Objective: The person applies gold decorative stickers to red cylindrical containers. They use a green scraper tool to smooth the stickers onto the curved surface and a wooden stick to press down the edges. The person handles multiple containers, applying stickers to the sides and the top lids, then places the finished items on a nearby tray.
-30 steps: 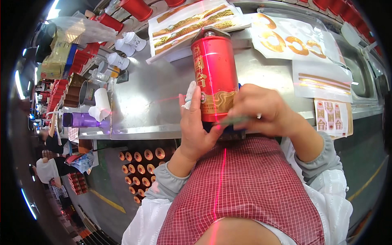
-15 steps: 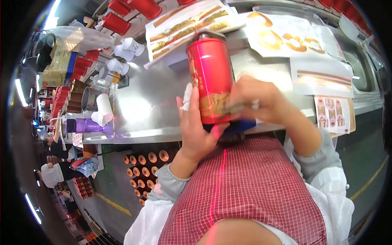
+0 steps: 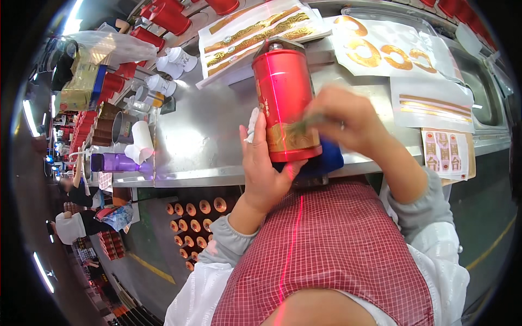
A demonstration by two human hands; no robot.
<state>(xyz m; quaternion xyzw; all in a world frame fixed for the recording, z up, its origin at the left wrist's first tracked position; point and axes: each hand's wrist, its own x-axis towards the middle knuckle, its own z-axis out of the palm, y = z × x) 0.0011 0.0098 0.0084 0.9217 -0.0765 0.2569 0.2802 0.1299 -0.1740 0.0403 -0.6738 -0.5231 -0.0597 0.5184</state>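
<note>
A: Where is the red bottle (image 3: 281, 81) held?

B: At the front edge of the metal table (image 3: 204, 127), just beyond the checked apron (image 3: 321, 239). Its end with the gold band (image 3: 284, 140) is turned toward the apron, and a blue item (image 3: 328, 158) is seen just beside that end, on the right.

A: How is it gripped?

B: It is clasped by the left hand (image 3: 263, 176): the fingers are laid along its left side, and the thumb is set against its near end. One finger is covered by a white wrap (image 3: 253, 124).

A: And the right hand (image 3: 348, 119)?

B: Its fingers are closed on a thin greenish tool (image 3: 315, 120). The tool is held over the gold band; whether the band is touched by it cannot be told, since hand and tool are blurred.

A: What is set out around the bottle?

B: Behind it, wavy gold strips (image 3: 261, 31) are laid on white paper. To the right, gold arcs (image 3: 363, 53), straight gold strips (image 3: 435, 108) and pink-printed labels (image 3: 447, 154) are spread on sheets.

A: And on the left?

B: A white paper roll (image 3: 142, 136) is placed near a purple container (image 3: 119, 162). Below the table, copper-coloured discs (image 3: 205, 206) are arranged in rows.
</note>
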